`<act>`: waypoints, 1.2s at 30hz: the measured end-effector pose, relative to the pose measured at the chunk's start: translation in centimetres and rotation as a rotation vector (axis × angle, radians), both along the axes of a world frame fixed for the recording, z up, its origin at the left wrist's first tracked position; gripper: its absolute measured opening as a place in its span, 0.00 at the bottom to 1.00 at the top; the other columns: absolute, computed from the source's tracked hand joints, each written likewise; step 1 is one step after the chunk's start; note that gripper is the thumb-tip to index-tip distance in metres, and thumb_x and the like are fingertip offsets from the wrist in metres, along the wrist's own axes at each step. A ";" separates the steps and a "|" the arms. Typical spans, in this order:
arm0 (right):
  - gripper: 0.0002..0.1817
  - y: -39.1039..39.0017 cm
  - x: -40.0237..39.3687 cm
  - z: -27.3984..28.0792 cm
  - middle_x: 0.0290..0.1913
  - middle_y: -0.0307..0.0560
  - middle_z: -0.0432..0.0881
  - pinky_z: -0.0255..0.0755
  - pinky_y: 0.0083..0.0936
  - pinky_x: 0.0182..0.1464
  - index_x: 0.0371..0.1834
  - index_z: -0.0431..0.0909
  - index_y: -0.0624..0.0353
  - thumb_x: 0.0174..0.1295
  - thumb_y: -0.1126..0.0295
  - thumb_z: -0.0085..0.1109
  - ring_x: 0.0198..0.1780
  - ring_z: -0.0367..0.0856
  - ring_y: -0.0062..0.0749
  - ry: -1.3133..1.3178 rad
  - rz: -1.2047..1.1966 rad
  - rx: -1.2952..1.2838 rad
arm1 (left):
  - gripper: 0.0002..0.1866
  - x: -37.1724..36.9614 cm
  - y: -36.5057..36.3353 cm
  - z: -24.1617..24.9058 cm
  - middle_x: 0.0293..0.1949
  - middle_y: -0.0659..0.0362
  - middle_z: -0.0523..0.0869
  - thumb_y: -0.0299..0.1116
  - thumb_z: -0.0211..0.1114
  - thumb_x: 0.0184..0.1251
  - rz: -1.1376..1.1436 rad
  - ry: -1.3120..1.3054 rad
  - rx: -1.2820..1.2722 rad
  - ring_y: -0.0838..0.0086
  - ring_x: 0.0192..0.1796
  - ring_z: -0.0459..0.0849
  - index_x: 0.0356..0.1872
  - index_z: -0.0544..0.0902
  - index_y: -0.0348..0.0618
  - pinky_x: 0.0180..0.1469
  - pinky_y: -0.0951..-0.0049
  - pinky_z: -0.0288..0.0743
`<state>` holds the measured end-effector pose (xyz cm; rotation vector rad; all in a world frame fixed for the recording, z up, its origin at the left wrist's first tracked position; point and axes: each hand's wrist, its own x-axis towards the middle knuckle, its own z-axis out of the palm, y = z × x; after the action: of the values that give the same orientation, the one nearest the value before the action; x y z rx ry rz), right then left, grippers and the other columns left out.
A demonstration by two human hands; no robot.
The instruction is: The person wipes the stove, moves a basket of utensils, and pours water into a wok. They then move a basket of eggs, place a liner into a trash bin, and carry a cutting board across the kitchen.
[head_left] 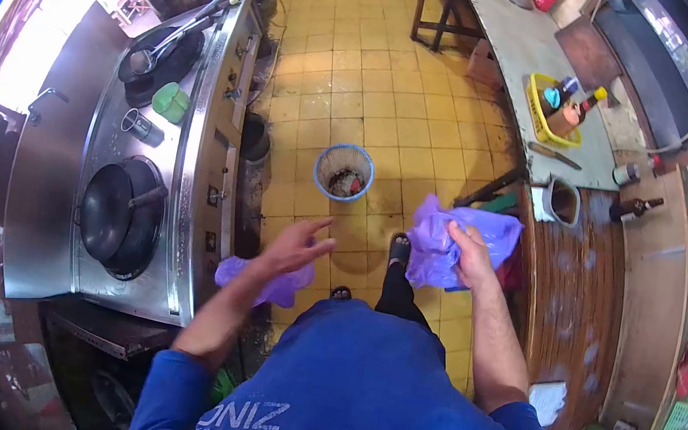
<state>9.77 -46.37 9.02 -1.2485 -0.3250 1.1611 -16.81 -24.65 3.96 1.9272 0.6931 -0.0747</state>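
Observation:
My right hand (472, 258) pinches a crumpled purple plastic bag (434, 247), thumb on top, beside the wooden counter. My left hand (295, 248) is held out over the floor with its fingers apart. A second purple plastic bag (288, 286) shows below the left wrist and forearm, partly covered by them. Ahead, between the two hands, a blue-rimmed wastebasket (317, 178) stands on the floor with some dark and pale scraps inside.
To the left is a steel stove (171, 257) with woks (109, 213), a green cup (170, 102) and a metal mug (142, 128). On the right counter are a yellow basket (538, 110) of bottles, a knife (554, 156) and a pitcher (562, 201). Yellow tiles (378, 35) cover the floor.

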 end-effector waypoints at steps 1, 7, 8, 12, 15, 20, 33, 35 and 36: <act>0.16 0.8 0.5 0.3 0.42 0.42 0.83 0.73 0.26 0.49 0.46 0.78 0.62 0.69 0.60 0.49 0.44 0.80 0.26 0.153 0.011 0.100 | 0.41 3.0 -0.7 -1.4 0.49 0.41 0.79 0.61 0.61 0.57 0.092 0.047 0.013 0.53 0.52 0.78 0.61 0.71 0.36 0.57 0.61 0.71; 0.28 5.3 9.9 -1.5 0.52 0.55 0.79 0.69 0.47 0.58 0.57 0.71 0.65 0.68 0.50 0.44 0.52 0.79 0.47 0.573 0.042 0.440 | 0.38 13.4 2.1 -7.0 0.46 0.40 0.80 0.60 0.67 0.50 0.125 0.098 0.233 0.51 0.52 0.79 0.59 0.75 0.46 0.56 0.58 0.72; 0.27 5.7 12.0 -2.2 0.51 0.55 0.80 0.70 0.44 0.57 0.56 0.72 0.66 0.67 0.52 0.46 0.51 0.80 0.45 0.576 0.030 0.416 | 0.32 13.6 3.8 -9.7 0.44 0.41 0.82 0.54 0.66 0.50 0.123 0.184 0.178 0.51 0.49 0.81 0.55 0.78 0.47 0.53 0.58 0.73; 0.20 9.5 20.0 -5.1 0.46 0.50 0.82 0.72 0.33 0.55 0.53 0.76 0.63 0.69 0.59 0.47 0.48 0.80 0.36 0.071 0.157 -0.130 | 0.18 14.4 11.3 -6.6 0.37 0.45 0.85 0.40 0.65 0.49 0.147 0.271 0.274 0.51 0.42 0.84 0.42 0.84 0.43 0.47 0.58 0.77; 0.17 15.1 22.9 -3.1 0.49 0.44 0.81 0.70 0.29 0.56 0.57 0.74 0.61 0.69 0.65 0.50 0.50 0.78 0.29 -0.590 0.172 -0.220 | 0.15 18.2 14.0 5.6 0.37 0.45 0.85 0.29 0.65 0.49 0.454 0.056 0.577 0.53 0.41 0.84 0.41 0.83 0.42 0.45 0.61 0.77; 0.19 20.4 19.6 6.8 0.57 0.56 0.75 0.68 0.34 0.61 0.57 0.72 0.61 0.63 0.79 0.42 0.59 0.74 0.43 -1.249 -0.329 0.580 | 0.17 20.2 13.7 16.3 0.39 0.49 0.83 0.22 0.64 0.47 0.538 -0.777 1.096 0.56 0.46 0.82 0.42 0.81 0.43 0.46 0.65 0.77; 0.14 21.9 16.1 -8.6 0.40 0.52 0.83 0.73 0.30 0.47 0.47 0.78 0.64 0.59 0.70 0.56 0.43 0.82 0.38 -0.692 0.141 -0.566 | 0.18 11.0 18.0 -6.1 0.32 0.47 0.85 0.37 0.69 0.53 0.482 0.142 0.109 0.52 0.35 0.84 0.46 0.82 0.45 0.38 0.59 0.76; 0.13 23.8 13.1 -5.9 0.40 0.54 0.83 0.74 0.35 0.47 0.45 0.79 0.62 0.58 0.69 0.56 0.41 0.82 0.45 -1.929 0.267 -0.483 | 0.17 11.4 18.8 -7.5 0.30 0.45 0.84 0.41 0.65 0.57 0.402 0.172 0.130 0.54 0.32 0.84 0.45 0.81 0.44 0.36 0.58 0.75; 0.15 25.1 11.3 -5.1 0.42 0.56 0.82 0.72 0.37 0.50 0.47 0.78 0.62 0.57 0.69 0.57 0.44 0.80 0.49 -1.647 0.413 -0.413 | 0.16 11.8 18.9 -6.7 0.29 0.45 0.83 0.42 0.62 0.60 0.368 0.200 0.123 0.56 0.31 0.84 0.44 0.81 0.42 0.36 0.59 0.74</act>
<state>21.12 -21.31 3.92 -2.3742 -1.6536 0.2169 -4.98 -5.75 -2.76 1.8931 1.2009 0.0060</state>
